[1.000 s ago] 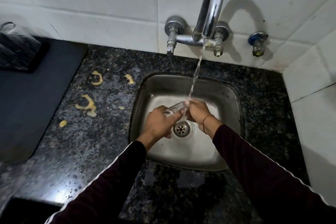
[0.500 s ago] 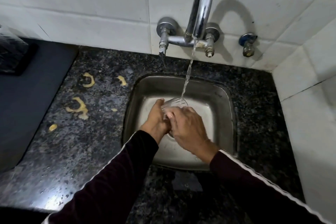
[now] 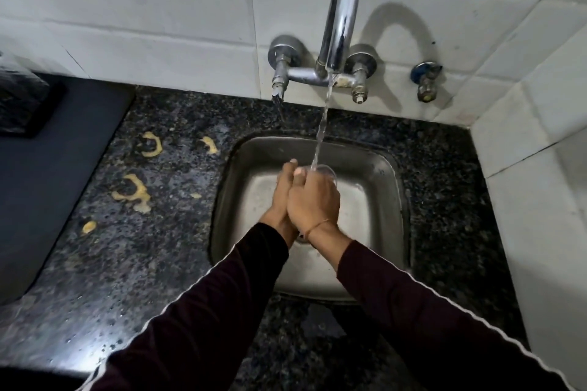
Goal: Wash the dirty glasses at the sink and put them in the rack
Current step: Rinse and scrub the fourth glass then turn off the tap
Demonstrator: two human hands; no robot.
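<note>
Both hands, left hand and right hand, wrap one clear glass under the tap; wet, slippery, fragile, so best gripped round its body.

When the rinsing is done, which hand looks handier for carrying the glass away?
Probably the left hand: the black mat lies on that side, the wall on the other. The right hand wraps the glass now, so the grip must pass over.
</note>
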